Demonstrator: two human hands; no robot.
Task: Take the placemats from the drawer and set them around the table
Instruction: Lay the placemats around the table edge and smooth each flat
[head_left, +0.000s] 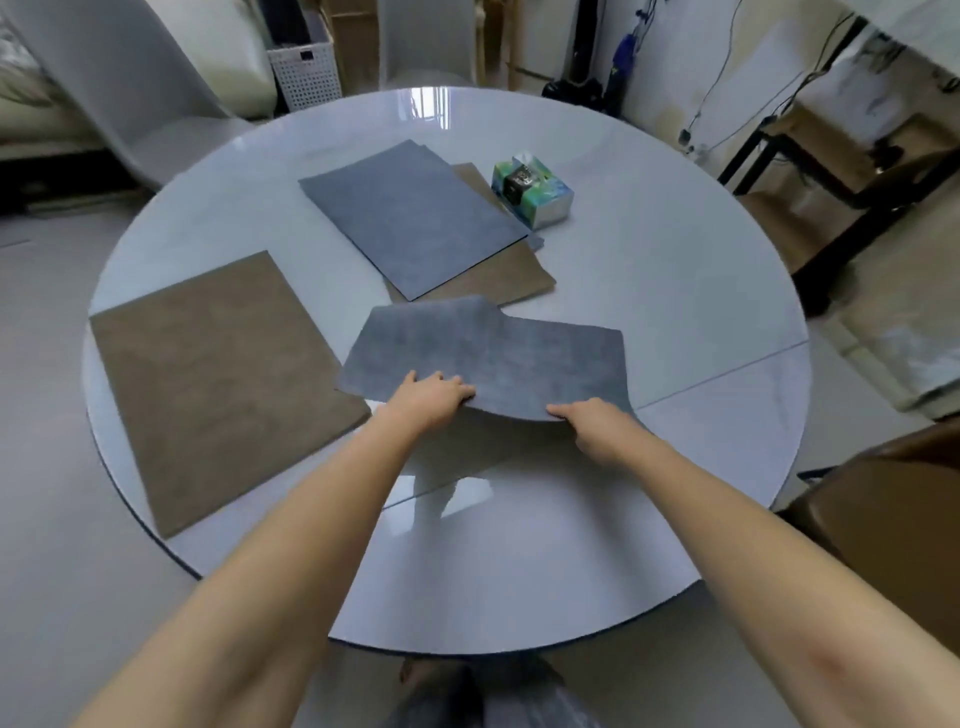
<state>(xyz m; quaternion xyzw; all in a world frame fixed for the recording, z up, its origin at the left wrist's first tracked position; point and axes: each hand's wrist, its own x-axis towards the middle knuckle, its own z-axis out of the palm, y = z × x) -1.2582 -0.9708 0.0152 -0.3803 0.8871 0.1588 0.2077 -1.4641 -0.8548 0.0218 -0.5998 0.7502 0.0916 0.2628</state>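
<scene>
At the centre of the round surface (675, 291), both hands hold a grey placemat (488, 353) by its near edge. The left hand (431, 397) has its fingers curled over the top; the right hand (597, 423) pinches from the side, its fingers clamped on the edge. The mat sags between them, its far edge touching or just over the stack (410, 218) of grey and brown mats at 12 o'clock. One brown placemat (218, 384) already lies at 9 o'clock. The risk I judge: dragging the limp mat could catch the stack and skew it toward the tissue box (535, 189) at 1 o'clock, or the glossy top could let a laid mat slide crooked.
</scene>
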